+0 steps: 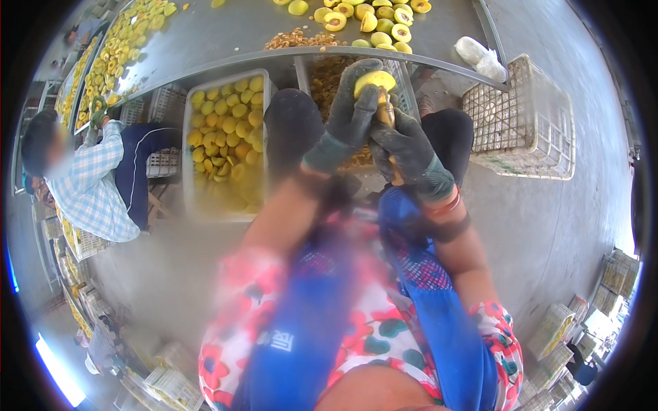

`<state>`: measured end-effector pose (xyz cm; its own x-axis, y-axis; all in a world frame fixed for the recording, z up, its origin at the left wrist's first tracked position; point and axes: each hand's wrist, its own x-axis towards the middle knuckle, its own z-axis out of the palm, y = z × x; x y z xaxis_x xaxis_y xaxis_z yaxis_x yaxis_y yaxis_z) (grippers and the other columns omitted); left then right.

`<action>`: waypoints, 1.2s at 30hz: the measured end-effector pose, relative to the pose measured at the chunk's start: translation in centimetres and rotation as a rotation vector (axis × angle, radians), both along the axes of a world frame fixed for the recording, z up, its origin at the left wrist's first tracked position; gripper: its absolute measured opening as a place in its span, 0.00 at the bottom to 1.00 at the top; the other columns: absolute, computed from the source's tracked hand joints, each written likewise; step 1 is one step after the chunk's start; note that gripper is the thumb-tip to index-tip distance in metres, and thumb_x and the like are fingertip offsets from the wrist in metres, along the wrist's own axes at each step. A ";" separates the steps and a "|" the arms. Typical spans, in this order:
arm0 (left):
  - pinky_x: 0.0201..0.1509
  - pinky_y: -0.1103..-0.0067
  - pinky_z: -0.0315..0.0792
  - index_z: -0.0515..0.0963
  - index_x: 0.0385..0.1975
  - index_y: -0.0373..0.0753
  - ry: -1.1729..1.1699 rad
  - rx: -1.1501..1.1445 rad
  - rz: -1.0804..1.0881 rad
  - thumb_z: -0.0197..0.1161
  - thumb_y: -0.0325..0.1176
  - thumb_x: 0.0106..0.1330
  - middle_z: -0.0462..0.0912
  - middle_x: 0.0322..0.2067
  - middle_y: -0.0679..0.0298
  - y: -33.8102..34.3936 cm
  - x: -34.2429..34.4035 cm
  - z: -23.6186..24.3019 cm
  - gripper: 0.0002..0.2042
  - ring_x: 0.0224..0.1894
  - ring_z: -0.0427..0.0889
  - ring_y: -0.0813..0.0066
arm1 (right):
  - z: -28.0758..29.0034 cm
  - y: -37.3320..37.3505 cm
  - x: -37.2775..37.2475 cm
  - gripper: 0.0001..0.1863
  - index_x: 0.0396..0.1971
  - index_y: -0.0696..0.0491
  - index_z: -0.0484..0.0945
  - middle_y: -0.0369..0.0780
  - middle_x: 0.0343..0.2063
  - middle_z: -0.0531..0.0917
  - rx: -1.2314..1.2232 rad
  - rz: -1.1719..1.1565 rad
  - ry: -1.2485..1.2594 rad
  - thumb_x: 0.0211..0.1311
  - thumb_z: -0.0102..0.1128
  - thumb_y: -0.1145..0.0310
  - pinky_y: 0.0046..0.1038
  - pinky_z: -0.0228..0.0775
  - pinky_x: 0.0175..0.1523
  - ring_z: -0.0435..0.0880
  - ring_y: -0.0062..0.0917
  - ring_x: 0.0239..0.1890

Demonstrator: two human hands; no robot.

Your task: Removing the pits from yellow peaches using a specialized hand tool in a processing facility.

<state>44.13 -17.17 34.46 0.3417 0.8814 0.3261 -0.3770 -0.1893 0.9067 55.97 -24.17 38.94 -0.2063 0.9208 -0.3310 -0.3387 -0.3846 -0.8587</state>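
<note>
At the upper centre of the frame, the left hand [348,113], gloved in dark grey, is holding a yellow fruit [375,82] upright between thumb and fingers. The right hand [410,147], gloved too, is gripping a slim tan tool [386,115], whose upper end is meeting the fruit's underside. Above them, halved fruits [384,24] and a heap of brown pits [298,39] are lying on the metal counter [226,34]. Left of the hands, a white crate [186,140] is holding yellow fruit. At the left edge, a co-worker [92,192] is sitting by the counter.
</note>
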 end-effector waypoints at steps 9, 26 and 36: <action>0.52 0.78 0.71 0.64 0.56 0.35 0.003 0.035 -0.053 0.49 0.42 0.71 0.75 0.48 0.57 0.2 -0.5 -0.7 0.20 0.48 0.76 0.71 | -1.1 -0.2 -0.7 0.08 0.38 0.56 0.68 0.34 0.16 0.71 0.127 0.005 -0.184 0.62 0.51 0.69 0.17 0.56 0.12 0.65 0.15 0.08; 0.46 0.75 0.76 0.66 0.54 0.35 -0.186 -0.407 -0.074 0.42 0.54 0.71 0.78 0.44 0.55 0.9 -3.4 -0.3 0.26 0.41 0.80 0.69 | -1.6 -0.1 -1.1 0.08 0.36 0.56 0.69 0.33 0.15 0.70 0.055 0.236 0.092 0.62 0.53 0.68 0.17 0.56 0.15 0.65 0.15 0.10; 0.51 0.71 0.71 0.66 0.51 0.32 0.844 0.360 0.885 0.57 0.34 0.64 0.75 0.44 0.48 3.2 -17.0 -1.3 0.19 0.46 0.76 0.57 | -9.3 2.0 0.5 0.12 0.44 0.60 0.70 0.32 0.13 0.68 0.267 0.153 -0.743 0.64 0.51 0.70 0.19 0.58 0.14 0.65 0.15 0.09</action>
